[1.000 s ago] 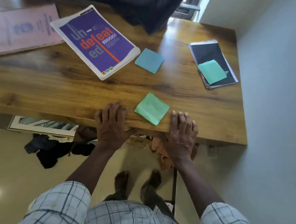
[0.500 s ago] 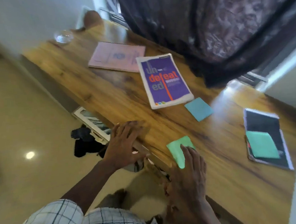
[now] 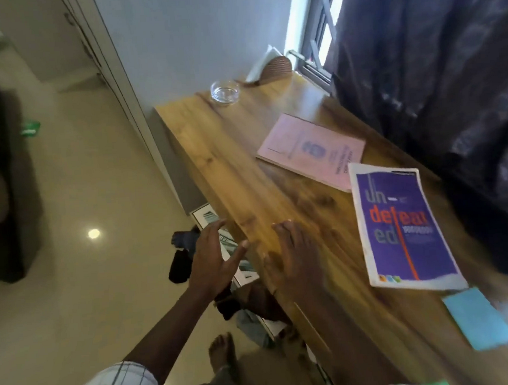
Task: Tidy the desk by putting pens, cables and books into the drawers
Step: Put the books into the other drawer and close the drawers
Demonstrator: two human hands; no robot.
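Left hand (image 3: 211, 264): just off the front edge, fingers (image 3: 215, 234) spread wide and holding nothing; probably headed for a drawer below, though none shows plainly.
Right hand (image 3: 295, 258): flat on the tabletop (image 3: 229, 152), fingers straight, gripping nothing; it looks like a brace.
Tabletop: long, narrow, glossy grained wood.
Blue note pad (image 3: 478, 321): small matte square, lying flat.
Purple book (image 3: 399, 227): thick glossy softcover, flat near the right hand, untouched, not yet stowed.
Pink booklet (image 3: 310, 152): thin paper cover, its corner meeting the purple book.
Glass dish (image 3: 224, 92): round, clear, at the far end.
Curtain (image 3: 435, 89): dark patterned cloth along the back edge.
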